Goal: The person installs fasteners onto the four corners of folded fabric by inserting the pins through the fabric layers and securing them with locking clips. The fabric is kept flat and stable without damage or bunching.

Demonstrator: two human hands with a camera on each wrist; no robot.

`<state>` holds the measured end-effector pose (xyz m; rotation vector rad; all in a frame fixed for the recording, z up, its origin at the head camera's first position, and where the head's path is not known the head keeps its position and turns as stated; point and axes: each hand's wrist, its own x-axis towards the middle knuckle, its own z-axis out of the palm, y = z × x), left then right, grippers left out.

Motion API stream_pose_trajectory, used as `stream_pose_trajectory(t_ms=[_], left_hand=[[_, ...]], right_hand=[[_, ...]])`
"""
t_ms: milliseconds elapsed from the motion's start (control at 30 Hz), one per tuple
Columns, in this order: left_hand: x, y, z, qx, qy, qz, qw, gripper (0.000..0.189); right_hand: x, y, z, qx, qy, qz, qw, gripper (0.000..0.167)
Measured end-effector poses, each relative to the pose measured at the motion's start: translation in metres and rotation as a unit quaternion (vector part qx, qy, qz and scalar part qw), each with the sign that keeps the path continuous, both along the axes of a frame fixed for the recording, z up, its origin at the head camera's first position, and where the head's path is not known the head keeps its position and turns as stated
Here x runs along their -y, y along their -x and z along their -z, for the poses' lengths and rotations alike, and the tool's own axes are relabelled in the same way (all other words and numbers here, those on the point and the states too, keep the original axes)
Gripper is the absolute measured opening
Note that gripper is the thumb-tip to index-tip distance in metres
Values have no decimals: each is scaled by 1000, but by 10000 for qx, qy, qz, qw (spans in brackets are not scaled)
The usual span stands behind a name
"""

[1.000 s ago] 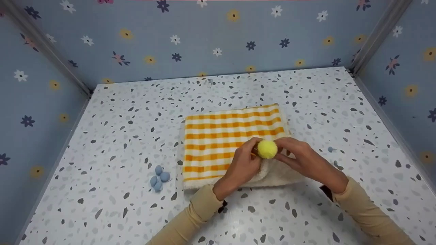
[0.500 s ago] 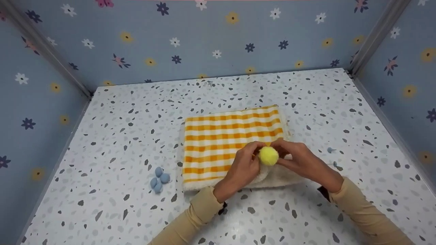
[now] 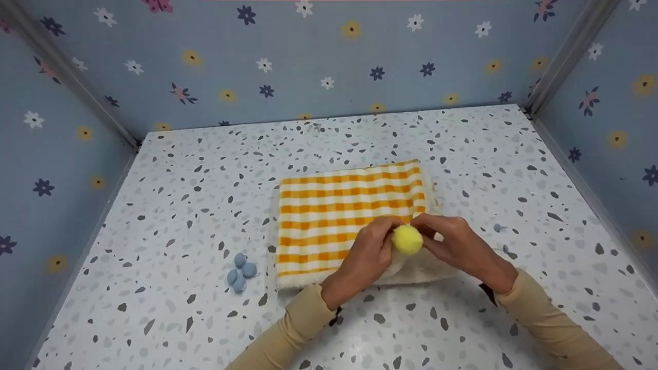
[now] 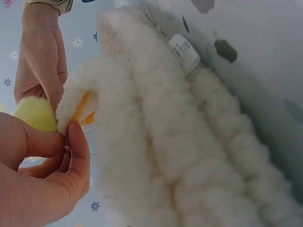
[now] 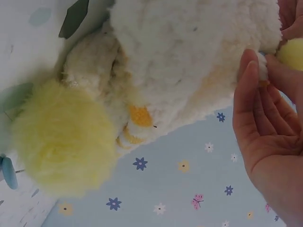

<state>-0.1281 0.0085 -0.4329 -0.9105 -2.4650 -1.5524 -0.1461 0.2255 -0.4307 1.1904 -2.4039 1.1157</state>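
Observation:
A folded blanket (image 3: pixel 329 210) has yellow-and-white gingham on one side and cream fleece (image 4: pixel 189 142) on the other. A yellow pom-pom (image 3: pixel 407 240) sits at its near right corner, between both hands. My left hand (image 3: pixel 362 257) pinches the fabric edge beside it, thumb against fingertips. From the right, my right hand (image 3: pixel 460 244) pinches the same corner; a bit of white and orange cloth (image 5: pixel 262 71) shows between its thumb and fingers in the right wrist view. The fleece corner is lifted and turned over. Another yellow pom-pom (image 5: pixel 66 137) hangs large at the left there.
Several blue egg-shaped pieces (image 3: pixel 240 272) lie clustered left of the blanket. Two small blue pieces with thin points (image 3: pixel 498 227) lie to the right. A white label (image 4: pixel 184 53) sticks out of the fleece. Flowered walls (image 3: pixel 329 51) enclose the speckled tabletop (image 3: pixel 180 216).
Both hands and the pom-pom have shifted slightly toward the near edge. The right fingers have drawn in at the corner behind the pom-pom. The blue pieces have stayed put.

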Motion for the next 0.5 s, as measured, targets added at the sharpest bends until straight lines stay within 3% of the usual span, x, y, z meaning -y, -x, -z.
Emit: stream_pose_trajectory(t_ms=[167, 367, 500], left_hand=[[0, 1, 0, -176, -28, 1, 9998, 18], [0, 2, 0, -245, 1, -29, 9997, 17], [1, 1, -1, -413, 176, 4, 9990, 16]], right_hand=[[1, -1, -1, -90, -14, 66, 9999, 32], [-2, 1, -2, 156, -33, -224, 9996, 34], [-3, 3, -1, -16, -166, -320, 9993, 36]])
